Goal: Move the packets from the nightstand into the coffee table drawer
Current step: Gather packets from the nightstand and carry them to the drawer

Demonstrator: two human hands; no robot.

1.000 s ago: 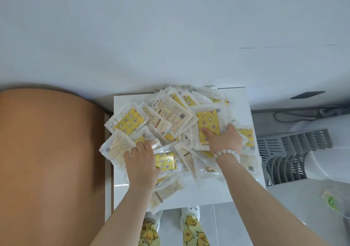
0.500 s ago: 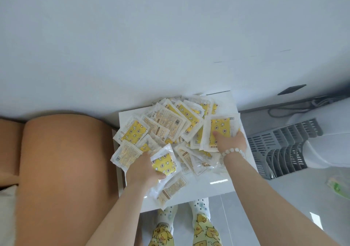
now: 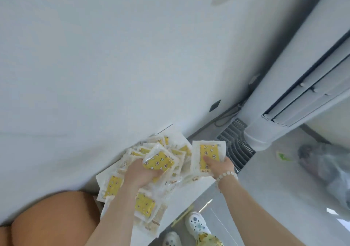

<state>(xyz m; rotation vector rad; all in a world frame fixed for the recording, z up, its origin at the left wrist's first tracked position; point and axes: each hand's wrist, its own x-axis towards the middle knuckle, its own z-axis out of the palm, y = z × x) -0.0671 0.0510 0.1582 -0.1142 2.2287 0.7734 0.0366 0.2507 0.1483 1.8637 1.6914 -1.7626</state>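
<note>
Head view: the left hand point(image 3: 141, 173) grips a clear plastic packet with a yellow patterned insert point(image 3: 158, 162). The right hand point(image 3: 219, 165) pinches a second yellow-insert packet point(image 3: 208, 153). A heap of like packets point(image 3: 144, 207) covers the white nightstand point(image 3: 198, 187), which stands against a white wall point(image 3: 113, 56). A white standing air conditioner point(image 3: 280, 97) is at the far right.

Both hands point(image 3: 141, 171) point(image 3: 220, 165) grip yellow packets point(image 3: 158, 162) above the littered nightstand point(image 3: 200, 186)

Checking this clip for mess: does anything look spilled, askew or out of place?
The packets lie in a loose, overlapping heap on the nightstand, and some jut past its edges near the left hand. The right hand holds one apart. Nothing looks torn.
</note>
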